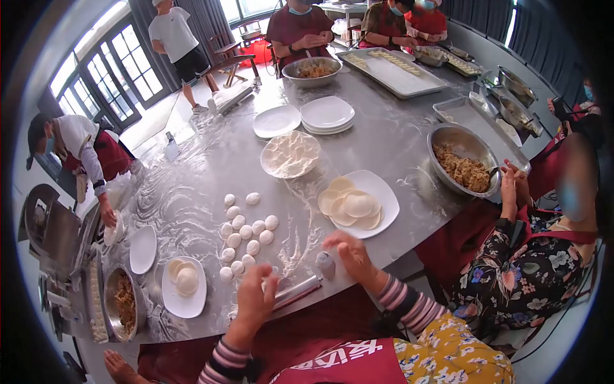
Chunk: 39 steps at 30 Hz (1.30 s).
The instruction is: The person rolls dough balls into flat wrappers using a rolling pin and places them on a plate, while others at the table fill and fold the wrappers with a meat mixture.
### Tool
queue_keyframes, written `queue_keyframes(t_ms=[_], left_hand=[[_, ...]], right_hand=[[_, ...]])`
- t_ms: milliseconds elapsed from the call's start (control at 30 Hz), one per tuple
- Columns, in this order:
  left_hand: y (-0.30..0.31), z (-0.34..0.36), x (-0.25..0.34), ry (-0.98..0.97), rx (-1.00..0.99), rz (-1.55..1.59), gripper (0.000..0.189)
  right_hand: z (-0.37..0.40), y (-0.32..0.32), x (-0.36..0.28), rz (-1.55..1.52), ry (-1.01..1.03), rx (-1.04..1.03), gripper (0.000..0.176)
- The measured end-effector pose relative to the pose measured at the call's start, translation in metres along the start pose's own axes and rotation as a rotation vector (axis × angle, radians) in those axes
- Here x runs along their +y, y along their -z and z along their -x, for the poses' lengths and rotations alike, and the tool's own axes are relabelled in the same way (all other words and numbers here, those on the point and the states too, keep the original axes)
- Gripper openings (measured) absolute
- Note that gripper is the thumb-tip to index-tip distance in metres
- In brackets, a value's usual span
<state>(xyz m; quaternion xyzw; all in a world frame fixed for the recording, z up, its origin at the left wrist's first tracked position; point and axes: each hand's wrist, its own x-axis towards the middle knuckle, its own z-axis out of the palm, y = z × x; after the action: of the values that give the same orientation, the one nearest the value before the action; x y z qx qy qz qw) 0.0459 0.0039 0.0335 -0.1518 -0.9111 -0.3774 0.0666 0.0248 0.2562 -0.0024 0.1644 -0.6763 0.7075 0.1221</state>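
Approx. 15 white dough balls point(245, 232), loosely clustered on floury tbl. point(390, 137), thin rnd. wrappers point(359, 205), overlapping on white plate point(377, 184)

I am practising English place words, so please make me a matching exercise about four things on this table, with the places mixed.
1. Dough balls
2. Thin dough rounds
3. White powder
4. Stacked plates

A. Heaped inside a round dish
B. Beyond the powder, beside another plate
C. Directly on the metal table, in a loose group
D. Overlapping on a white plate, just beyond the right hand

Pairs: 1-C; 2-D; 3-A; 4-B
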Motion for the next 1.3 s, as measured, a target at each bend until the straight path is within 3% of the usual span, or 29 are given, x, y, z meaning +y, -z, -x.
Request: queue_keyframes(t_ms=[33, 100, 133, 200, 433, 500, 533, 600, 633, 700, 767, 833, 867, 933, 967, 1033, 1167, 1233, 1300], left_hand=[[0.001, 0.012, 0.002, 0.002, 0.004, 0.010, 0.022], [0.003, 0.032, 0.015, -0.105, -0.087, -0.047, 0.029], [0.000, 0.039, 0.014, -0.106, -0.087, -0.041, 0.029], [-0.006, 0.038, 0.007, -0.203, -0.073, -0.169, 0.034], [-0.005, 0.036, -0.002, -0.228, -0.074, -0.134, 0.035], [-0.002, 0.034, -0.002, -0.223, -0.072, -0.132, 0.036], [-0.001, 0.033, -0.002, -0.225, -0.083, -0.119, 0.035], [0.002, 0.029, -0.004, -0.219, -0.082, -0.101, 0.033], [0.002, 0.028, -0.005, -0.217, -0.092, -0.093, 0.033], [0.001, 0.026, -0.007, -0.209, -0.097, -0.081, 0.033], [0.001, 0.024, -0.008, -0.179, -0.129, -0.064, 0.033], [0.005, 0.019, -0.008, -0.206, -0.110, -0.069, 0.033], [0.010, 0.017, -0.004, -0.180, -0.125, -0.033, 0.030], [-0.001, 0.021, -0.012, -0.116, -0.140, -0.006, 0.026], [-0.002, 0.016, -0.016, -0.104, -0.136, -0.008, 0.026], [0.002, 0.012, -0.014, -0.081, -0.187, 0.023, 0.027], [0.005, 0.004, -0.015, -0.104, -0.217, 0.017, 0.031], [0.002, 0.005, -0.019, -0.106, -0.243, 0.035, 0.033], [0.004, 0.005, -0.016, -0.108, -0.236, 0.006, 0.034]], right_hand=[[-0.009, 0.002, -0.004, 0.009, -0.002, -0.006, 0.020], [-0.028, 0.007, -0.013, 1.088, 0.402, -0.246, 0.020], [-0.033, 0.009, -0.011, 1.093, 0.400, -0.249, 0.020], [-0.045, 0.020, 0.006, 1.351, 0.618, -0.427, 0.019], [-0.049, 0.079, 0.038, 1.340, 0.509, -0.327, 0.020], [-0.049, 0.098, 0.043, 1.478, 0.438, -0.151, 0.023], [-0.049, 0.105, 0.045, 1.477, 0.441, -0.167, 0.023], [-0.059, 0.111, 0.040, 1.874, 0.248, -0.109, 0.025], [-0.071, 0.113, 0.039, 1.878, 0.262, -0.122, 0.025], [-0.107, 0.115, 0.028, 1.916, 0.106, -0.083, 0.027], [-0.155, 0.117, 0.031, 1.855, 0.132, -0.090, 0.028], [-0.208, 0.119, 0.051, 1.347, -0.101, 0.173, 0.032], [-0.234, 0.127, 0.068, 1.343, -0.095, 0.169, 0.032], [-0.281, 0.153, 0.112, 1.207, -0.212, 0.462, 0.041], [-0.304, 0.168, 0.130, 1.204, -0.210, 0.448, 0.041], [-0.336, 0.194, 0.162, 1.060, -0.578, 0.641, 0.046], [-0.350, 0.200, 0.173, 0.931, -0.554, 0.558, 0.044], [-0.350, 0.192, 0.160, 0.930, -0.456, 0.591, 0.036], [-0.357, 0.221, 0.196, 0.822, -0.455, 0.653, 0.028]])
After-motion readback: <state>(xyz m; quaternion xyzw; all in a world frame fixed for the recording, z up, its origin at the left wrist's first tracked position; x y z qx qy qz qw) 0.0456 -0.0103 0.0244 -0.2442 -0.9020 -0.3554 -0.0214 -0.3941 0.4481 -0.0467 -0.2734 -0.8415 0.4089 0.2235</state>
